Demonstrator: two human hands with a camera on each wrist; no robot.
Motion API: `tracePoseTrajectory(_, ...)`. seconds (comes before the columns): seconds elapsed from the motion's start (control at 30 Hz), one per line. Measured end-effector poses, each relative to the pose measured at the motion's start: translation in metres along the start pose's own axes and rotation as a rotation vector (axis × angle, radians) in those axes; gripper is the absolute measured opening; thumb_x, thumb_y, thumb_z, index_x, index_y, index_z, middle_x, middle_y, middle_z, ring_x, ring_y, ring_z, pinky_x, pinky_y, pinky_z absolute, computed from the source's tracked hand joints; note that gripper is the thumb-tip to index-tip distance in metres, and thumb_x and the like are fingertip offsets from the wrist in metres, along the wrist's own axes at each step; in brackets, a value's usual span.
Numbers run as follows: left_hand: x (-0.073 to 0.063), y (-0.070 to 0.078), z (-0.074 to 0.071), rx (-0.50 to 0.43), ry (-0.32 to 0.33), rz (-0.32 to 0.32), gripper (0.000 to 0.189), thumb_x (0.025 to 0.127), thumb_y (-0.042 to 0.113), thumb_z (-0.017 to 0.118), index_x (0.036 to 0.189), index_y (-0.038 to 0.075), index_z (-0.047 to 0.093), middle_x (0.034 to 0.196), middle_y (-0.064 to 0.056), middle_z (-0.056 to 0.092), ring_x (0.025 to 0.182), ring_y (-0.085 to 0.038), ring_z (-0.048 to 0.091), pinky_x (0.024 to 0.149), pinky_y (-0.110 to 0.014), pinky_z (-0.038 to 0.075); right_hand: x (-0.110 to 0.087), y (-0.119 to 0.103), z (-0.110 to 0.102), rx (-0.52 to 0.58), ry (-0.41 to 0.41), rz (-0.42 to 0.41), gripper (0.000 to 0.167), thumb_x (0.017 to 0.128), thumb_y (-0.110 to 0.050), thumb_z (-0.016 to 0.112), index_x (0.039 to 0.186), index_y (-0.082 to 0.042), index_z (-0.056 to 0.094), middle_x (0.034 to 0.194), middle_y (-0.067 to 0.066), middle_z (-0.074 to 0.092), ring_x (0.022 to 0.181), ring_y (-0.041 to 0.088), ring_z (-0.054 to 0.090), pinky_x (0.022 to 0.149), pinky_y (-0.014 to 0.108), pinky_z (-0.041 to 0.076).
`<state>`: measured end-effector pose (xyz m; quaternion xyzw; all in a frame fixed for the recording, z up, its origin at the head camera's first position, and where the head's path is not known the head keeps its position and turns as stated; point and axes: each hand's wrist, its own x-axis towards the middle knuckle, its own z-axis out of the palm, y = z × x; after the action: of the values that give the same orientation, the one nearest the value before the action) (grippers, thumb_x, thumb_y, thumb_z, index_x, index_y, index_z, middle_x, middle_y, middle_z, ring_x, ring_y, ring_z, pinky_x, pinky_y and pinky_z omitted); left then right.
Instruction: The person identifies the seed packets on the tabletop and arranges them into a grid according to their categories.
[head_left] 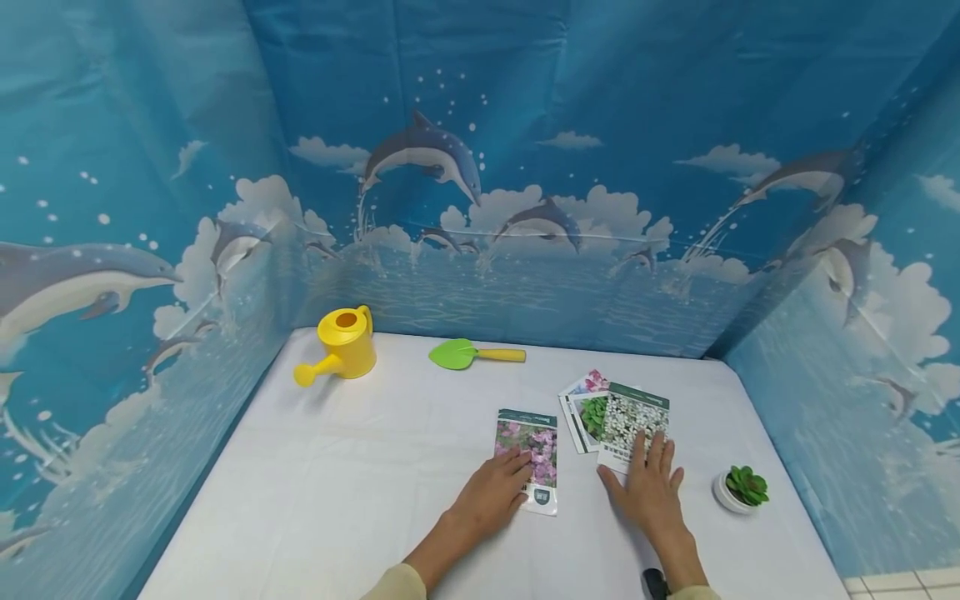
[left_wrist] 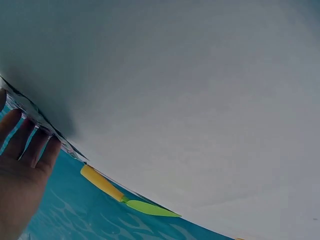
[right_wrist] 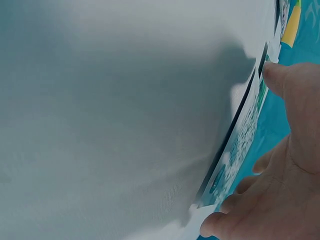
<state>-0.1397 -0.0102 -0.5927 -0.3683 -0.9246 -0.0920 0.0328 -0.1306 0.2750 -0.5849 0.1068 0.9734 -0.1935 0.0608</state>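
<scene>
A seed packet with pink flowers (head_left: 544, 446) lies on the white table, and my left hand (head_left: 491, 493) rests its fingers on the packet's left side. To the right, my right hand (head_left: 651, 487) touches the lower part of a packet with white blossoms (head_left: 636, 412), its fingers spread. That packet overlaps one showing green leaves (head_left: 592, 415) and another with pink petals (head_left: 596, 381). In the left wrist view the fingers (left_wrist: 32, 150) lie extended along a packet's edge. The right wrist view has the thumb (right_wrist: 277, 75) apart from the other fingers, beside the white-blossom packet (right_wrist: 242, 142).
A yellow watering can (head_left: 348, 346) stands at the table's back left. Near the back edge lies a toy trowel (head_left: 457, 354) with a green blade and yellow handle. A small potted succulent (head_left: 742, 487) sits to the right of my right hand. Blue dolphin-print curtains (head_left: 525, 167) enclose the table.
</scene>
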Motion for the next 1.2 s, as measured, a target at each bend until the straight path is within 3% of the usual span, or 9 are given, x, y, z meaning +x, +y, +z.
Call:
tracePoseTrajectory(0.13, -0.003, -0.001, -0.001, 0.006, 0.004, -0.021, 0.045, 0.102, 0.031, 0.075, 0.144, 0.016, 0.067, 0.156, -0.001, 0.061, 0.146, -0.022, 0.055, 0.116, -0.038, 0.051, 0.003, 0.003, -0.001, -0.002, 0.007, -0.022, 0.107, 0.104, -0.043, 0.069, 0.165, 0.017, 0.005, 0.168, 0.045, -0.012, 0.157, 0.063, -0.012, 0.12, 0.083, -0.002)
tracePoseTrajectory(0.3, -0.008, -0.006, 0.0, -0.003, -0.009, -0.021, 0.047, 0.103, 0.036, 0.074, 0.146, 0.018, 0.068, 0.163, -0.005, 0.053, 0.153, -0.026, 0.047, 0.124, -0.042, 0.043, 0.009, 0.008, -0.003, -0.005, -0.003, -0.044, 0.105, 0.105, -0.045, 0.067, 0.164, 0.017, 0.006, 0.168, 0.045, -0.013, 0.156, 0.064, -0.013, 0.119, 0.084, -0.001)
tracePoseTrajectory(0.47, -0.012, -0.015, -0.002, -0.113, -0.078, -0.082, 0.042, 0.102, 0.04, 0.074, 0.139, 0.022, 0.067, 0.175, -0.009, 0.034, 0.164, -0.038, 0.024, 0.131, -0.051, 0.029, 0.017, 0.01, -0.01, 0.016, -0.003, -0.074, 0.104, 0.105, -0.044, 0.067, 0.165, 0.016, 0.007, 0.168, 0.045, -0.013, 0.155, 0.066, -0.013, 0.119, 0.085, -0.001)
tracePoseTrajectory(0.6, -0.018, -0.021, -0.005, -0.211, -0.123, -0.127, 0.052, 0.101, 0.041, 0.074, 0.147, 0.022, 0.06, 0.178, -0.009, 0.027, 0.166, -0.036, 0.017, 0.132, -0.055, 0.023, 0.022, 0.01, -0.011, 0.024, 0.001, -0.087, 0.104, 0.105, -0.044, 0.067, 0.166, 0.015, 0.007, 0.169, 0.044, -0.013, 0.155, 0.066, -0.012, 0.119, 0.086, 0.0)
tracePoseTrajectory(0.8, -0.028, -0.028, -0.01, -0.225, -0.151, -0.144, 0.079, 0.101, 0.046, 0.073, 0.168, 0.017, 0.042, 0.179, -0.008, 0.023, 0.167, -0.034, 0.015, 0.133, -0.056, 0.021, 0.028, 0.012, -0.01, 0.03, -0.017, -0.085, 0.103, 0.105, -0.043, 0.067, 0.166, 0.014, 0.006, 0.169, 0.043, -0.014, 0.155, 0.065, -0.014, 0.118, 0.086, -0.002)
tracePoseTrajectory(1.0, -0.037, -0.036, -0.013, -0.251, -0.166, -0.162, 0.081, 0.1, 0.047, 0.075, 0.168, 0.017, 0.042, 0.179, -0.008, 0.023, 0.167, -0.034, 0.015, 0.133, -0.058, 0.021, 0.031, 0.014, -0.013, 0.039, -0.028, -0.102, 0.101, 0.106, -0.042, 0.065, 0.166, 0.014, 0.006, 0.168, 0.045, -0.014, 0.155, 0.066, -0.014, 0.118, 0.086, -0.003)
tracePoseTrajectory(1.2, -0.046, -0.037, -0.019, -0.296, -0.16, -0.141, 0.082, 0.098, 0.045, 0.078, 0.166, 0.013, 0.044, 0.178, -0.011, 0.027, 0.165, -0.038, 0.02, 0.13, -0.064, 0.024, 0.034, 0.021, -0.013, 0.047, -0.032, -0.092, 0.1, 0.107, -0.042, 0.064, 0.165, 0.015, 0.006, 0.168, 0.045, -0.014, 0.155, 0.065, -0.015, 0.118, 0.086, -0.004)
